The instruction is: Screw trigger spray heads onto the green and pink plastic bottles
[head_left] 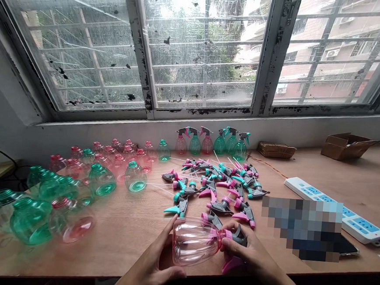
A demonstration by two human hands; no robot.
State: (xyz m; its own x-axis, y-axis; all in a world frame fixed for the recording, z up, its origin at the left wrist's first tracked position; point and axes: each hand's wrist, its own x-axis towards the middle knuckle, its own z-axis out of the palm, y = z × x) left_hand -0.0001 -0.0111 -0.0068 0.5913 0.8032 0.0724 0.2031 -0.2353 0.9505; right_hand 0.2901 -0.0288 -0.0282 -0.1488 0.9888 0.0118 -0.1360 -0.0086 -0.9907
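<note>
My left hand (154, 262) is wrapped round the body of a clear pink plastic bottle (193, 241), held on its side just above the table's front edge. My right hand (250, 252) grips the grey and pink trigger spray head (235, 238) at the bottle's neck. Just beyond my hands a pile of loose spray heads (213, 184), pink and teal with grey bodies, lies spread on the wooden table (131, 225).
Several empty green and pink bottles (57, 193) lie at the left. Finished spray bottles (209, 143) stand in a row by the wall. A white power strip (361, 219), a phone and cardboard boxes (344, 146) are at the right. A window is behind.
</note>
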